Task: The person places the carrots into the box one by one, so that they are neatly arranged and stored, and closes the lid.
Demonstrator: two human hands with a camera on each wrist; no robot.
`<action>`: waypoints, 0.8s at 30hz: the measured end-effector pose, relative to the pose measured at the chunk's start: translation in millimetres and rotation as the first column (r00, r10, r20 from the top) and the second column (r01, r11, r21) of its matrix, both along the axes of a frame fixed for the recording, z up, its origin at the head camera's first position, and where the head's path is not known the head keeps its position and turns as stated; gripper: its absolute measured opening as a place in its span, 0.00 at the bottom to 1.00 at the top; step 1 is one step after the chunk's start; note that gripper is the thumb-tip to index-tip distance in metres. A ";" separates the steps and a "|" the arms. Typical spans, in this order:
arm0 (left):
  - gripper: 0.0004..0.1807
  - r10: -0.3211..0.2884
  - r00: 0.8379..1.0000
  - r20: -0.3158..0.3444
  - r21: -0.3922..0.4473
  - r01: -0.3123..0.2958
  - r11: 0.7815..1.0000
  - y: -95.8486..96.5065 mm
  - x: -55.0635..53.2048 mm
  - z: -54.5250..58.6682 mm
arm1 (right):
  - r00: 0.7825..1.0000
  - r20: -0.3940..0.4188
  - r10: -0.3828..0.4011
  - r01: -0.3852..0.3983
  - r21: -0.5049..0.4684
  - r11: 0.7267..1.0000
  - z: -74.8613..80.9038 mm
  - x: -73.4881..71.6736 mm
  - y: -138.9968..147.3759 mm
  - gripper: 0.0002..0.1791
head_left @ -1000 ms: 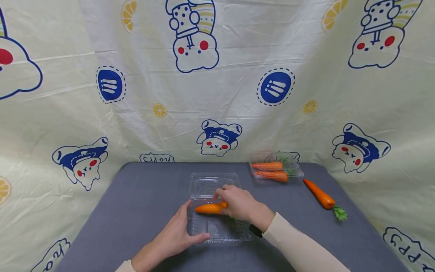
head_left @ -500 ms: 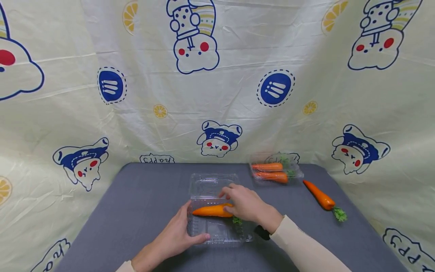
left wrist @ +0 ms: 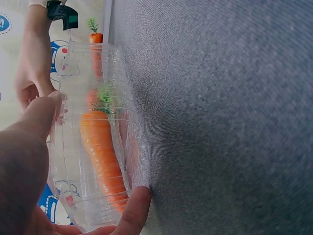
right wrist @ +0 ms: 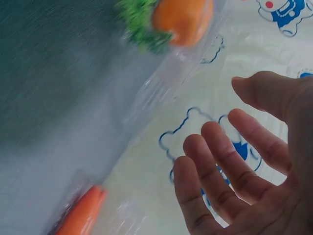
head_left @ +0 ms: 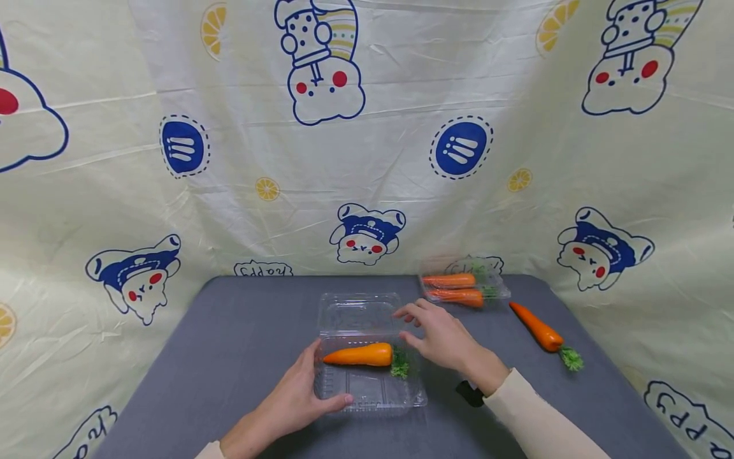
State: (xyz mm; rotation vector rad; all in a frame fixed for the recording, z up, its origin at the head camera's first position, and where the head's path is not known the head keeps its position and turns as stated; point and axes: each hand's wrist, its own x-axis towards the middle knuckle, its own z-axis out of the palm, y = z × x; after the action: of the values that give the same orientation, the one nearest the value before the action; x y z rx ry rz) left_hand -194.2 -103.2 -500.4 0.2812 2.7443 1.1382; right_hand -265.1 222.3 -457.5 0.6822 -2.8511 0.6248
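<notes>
A clear plastic clamshell box (head_left: 367,398) stands on the table with its lid (head_left: 360,313) laid back. An orange carrot (head_left: 358,354) with a green leafy top (head_left: 399,363) lies inside, its tip pointing left. My left hand (head_left: 295,392) holds the box by its left side, thumb at the front rim and fingers along the side; the left wrist view shows thumb and fingers spanning the box around the carrot (left wrist: 101,152). My right hand (head_left: 438,335) is in the air just right of the box, holding nothing. Its fingers (right wrist: 220,147) are spread and slightly bent in the right wrist view.
At the back right, a second clear box (head_left: 499,290) contains carrots (head_left: 459,297). A loose carrot (head_left: 536,326) lies on the grey tabletop (head_left: 258,325) near the right edge. A printed curtain (head_left: 378,159) hangs behind the table.
My right hand has let go of the carrot, which now lies in the box, and has moved right, away from it. My left hand stays on the box.
</notes>
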 end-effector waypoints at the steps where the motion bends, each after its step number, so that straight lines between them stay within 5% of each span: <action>1: 0.75 0.002 1.000 0.002 0.001 -0.002 1.000 0.0 0.1 0.2 | 1.000 -0.006 -0.007 0.007 -0.009 1.000 -0.4 0.0 4.7 0.20; 14: 0.75 0.001 1.000 0.008 0.004 -0.001 1.000 0.4 -0.6 -1.9 | 0.975 -0.188 -0.123 0.106 -0.097 0.990 -16.5 -1.3 76.0 0.18; 24: 0.75 0.004 1.000 0.013 -0.011 -0.004 1.000 0.5 -0.7 1.1 | 0.937 -0.160 -0.311 0.298 -0.101 0.949 -25.1 -6.7 139.0 0.28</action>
State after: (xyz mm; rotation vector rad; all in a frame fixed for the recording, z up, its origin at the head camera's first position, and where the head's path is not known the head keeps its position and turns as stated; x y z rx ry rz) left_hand -194.8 -102.7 -499.4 0.2656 2.7407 1.1213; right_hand -271.8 361.3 -482.6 0.2575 -2.6748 0.5858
